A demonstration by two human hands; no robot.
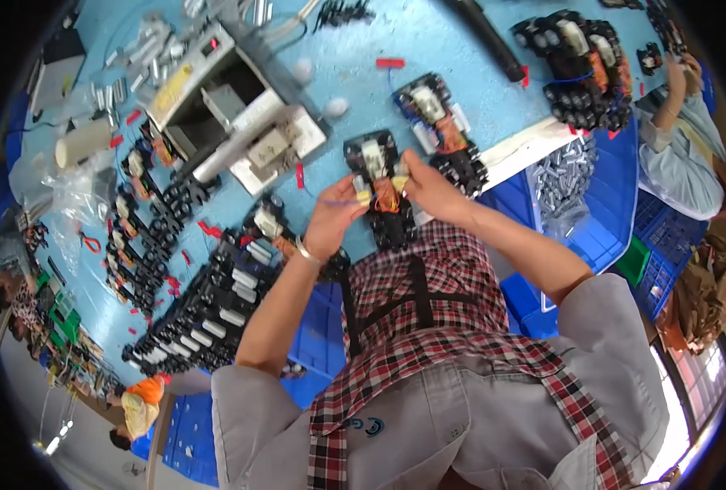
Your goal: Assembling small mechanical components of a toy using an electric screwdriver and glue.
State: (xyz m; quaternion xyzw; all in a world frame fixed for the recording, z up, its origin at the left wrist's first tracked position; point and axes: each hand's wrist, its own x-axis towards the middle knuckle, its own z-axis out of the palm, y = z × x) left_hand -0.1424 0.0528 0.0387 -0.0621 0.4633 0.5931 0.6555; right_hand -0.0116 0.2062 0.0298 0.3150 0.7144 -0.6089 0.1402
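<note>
Between my hands is a black toy-car chassis with wheels at both ends, a pale gear housing and orange wires in its middle. Its near end hangs at the table's edge above my checked apron. My left hand grips its left side with thumb and fingers. My right hand pinches the right side, its forearm coming in from the right. Yellow patches show at the fingertips of both hands. Just beyond my right hand lies another chassis. A further chassis lies by my left wrist.
Rows of chassis with silver cylinders fill the left of the blue table. A metal machine stands beyond my left hand. Stacked chassis sit at the far right, near a blue bin of metal cylinders. A co-worker works at right.
</note>
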